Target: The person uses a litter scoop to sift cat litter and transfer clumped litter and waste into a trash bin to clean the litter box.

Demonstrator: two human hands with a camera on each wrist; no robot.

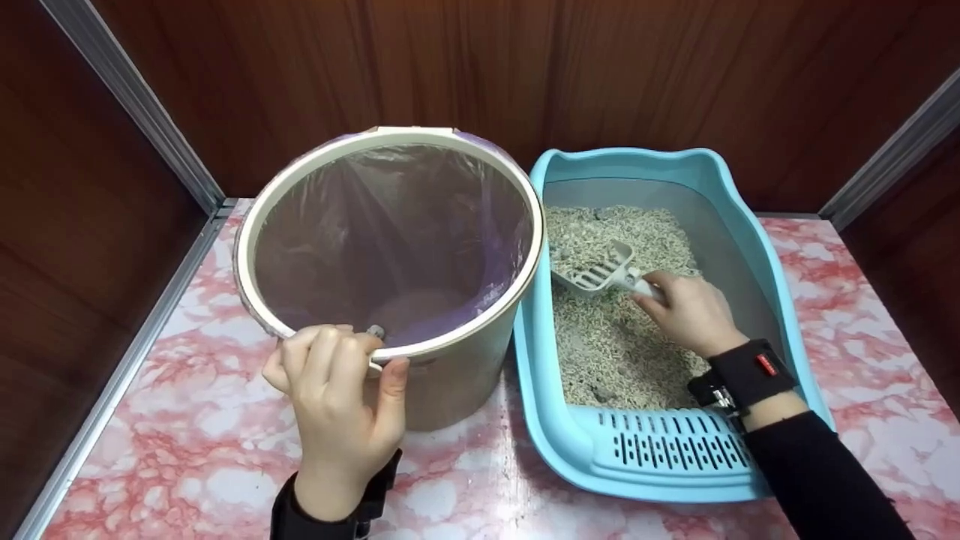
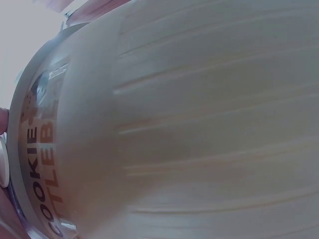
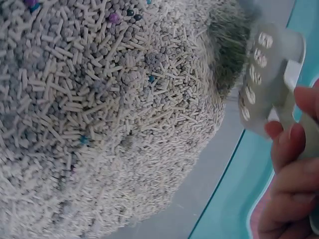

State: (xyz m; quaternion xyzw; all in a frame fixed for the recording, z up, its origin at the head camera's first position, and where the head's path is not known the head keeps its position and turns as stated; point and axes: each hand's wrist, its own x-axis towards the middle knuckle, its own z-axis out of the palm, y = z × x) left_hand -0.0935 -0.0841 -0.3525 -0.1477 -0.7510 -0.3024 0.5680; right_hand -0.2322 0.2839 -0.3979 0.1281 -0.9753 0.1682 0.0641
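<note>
A beige trash bin (image 1: 454,386), lined with a translucent purplish bag (image 1: 420,247), stands on the left. My left hand (image 1: 337,390) grips its near rim, fingers over the edge and thumb on the outer side. A small grey clump (image 1: 376,331) shows just inside the rim by those fingers. On the right, my right hand (image 1: 694,311) holds a light grey slotted litter scoop (image 1: 600,276) by its handle. The scoop's head is at the left wall inside the blue litter box (image 1: 536,375), above pale litter (image 1: 622,352). In the right wrist view a dark greenish patch (image 3: 229,45) lies near the scoop.
Bin and litter box stand side by side on a red-and-white marbled surface (image 1: 217,465). Dark wood panels (image 1: 465,67) with metal corner strips close off the back and sides. A slotted blue step (image 1: 667,450) forms the box's near end. Small dark clumps (image 1: 602,393) dot the litter.
</note>
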